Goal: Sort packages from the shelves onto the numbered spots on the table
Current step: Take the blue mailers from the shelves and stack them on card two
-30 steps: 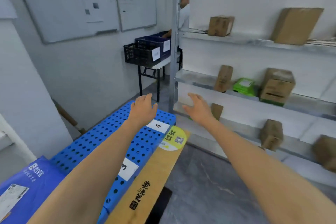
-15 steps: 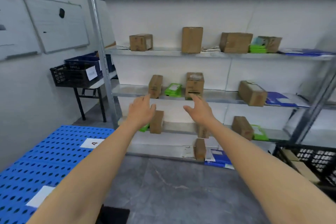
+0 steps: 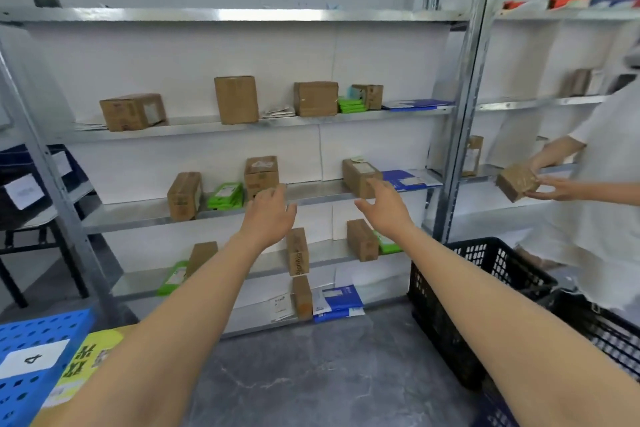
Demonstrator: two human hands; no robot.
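Since earlier: both arms have swung from over the blue bench toward the shelving; the shelf unit now fills the view, and only the bench corner with its "4" label (image 3: pixel 33 358) shows, at lower left.
Left hand: left hand (image 3: pixel 268 215) is empty, fingers spread and slightly curled, palm facing inward, raised in front of the middle shelf (image 3: pixel 311 191), just below the taped cardboard box (image 3: pixel 261 174).
Right hand: right hand (image 3: pixel 382 208) is empty and open too, thumb out to the left, its fingertips overlapping the lower edge of the long cardboard box (image 3: pixel 360 177) on the same shelf; contact cannot be told.
Packages: none held; all sit on the shelves, well apart from the bench.
Step in hand: reaching to pick a package, probably from the middle shelf.
Doing it well: settle on one box, take it from both sides with flat palms, lift it clear of the shelf lip, and read its label before turning back to the numbered spots.
Watch for: the green flat packets (image 3: pixel 225 195) beside the taped box, and another person (image 3: pixel 609 204) working to the right of the shelf post.
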